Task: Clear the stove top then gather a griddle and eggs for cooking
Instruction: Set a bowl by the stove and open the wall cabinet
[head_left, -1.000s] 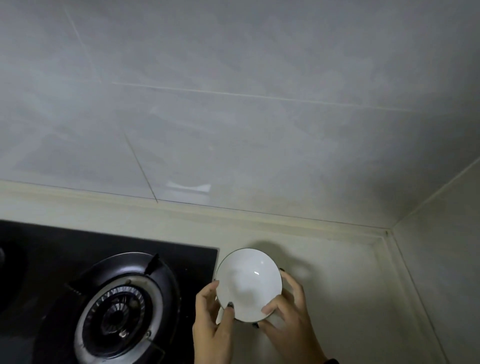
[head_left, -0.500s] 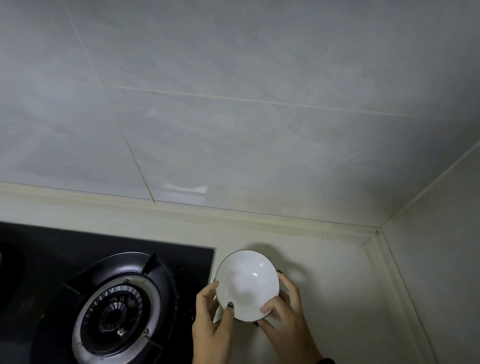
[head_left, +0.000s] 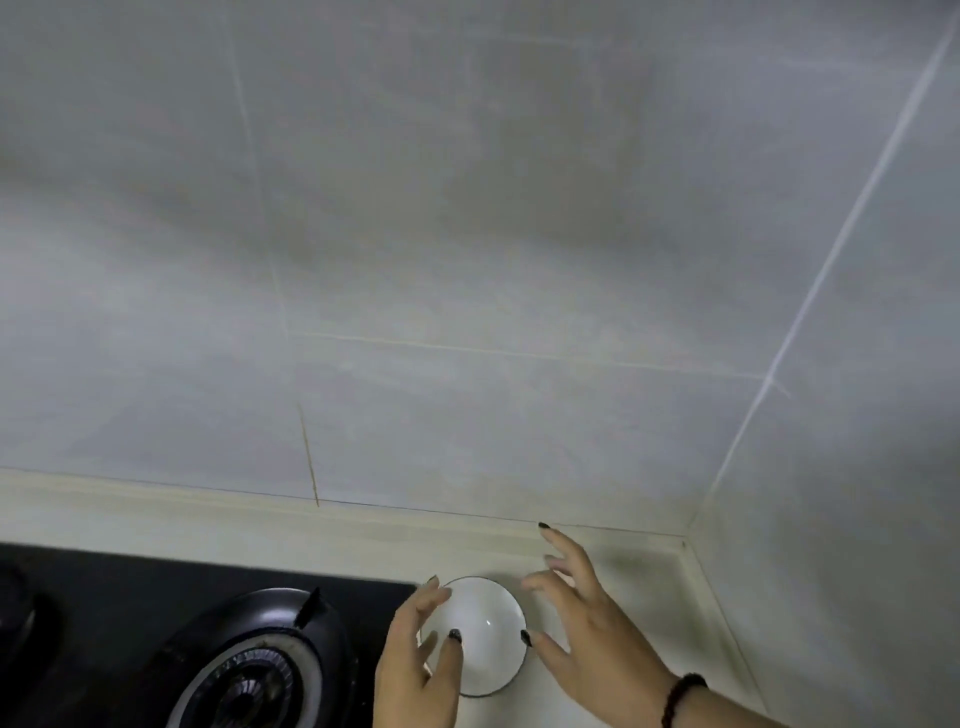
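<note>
Far left, on the black stove top (head_left: 130, 582), only the edge of one burner (head_left: 15, 608), cut by the frame. Further right, a round gas burner (head_left: 244, 670) with a dark pan support ring, nothing standing on it. Just beside the right edge of the stove top, a small white bowl (head_left: 480, 629) with a thin dark rim, upright on the pale surface (head_left: 623, 571), near the back corner of the tiled walls (head_left: 467, 260). At the left side of the bowl, the left hand (head_left: 415, 675), fingers loosely spread and nearly straight, thumb with dark nail over the inside of the bowl; grip apart, not closed round the rim; real contact with the bowl hard to tell. At the right side, the right hand (head_left: 587, 623), fingers spread wide and straight, reaching toward the back wall, thumb tip just at the right rim of the bowl; grip also apart, holding nothing. On the right wrist, a dark bead bracelet (head_left: 680, 696). Fingertips slightly blurred.
</note>
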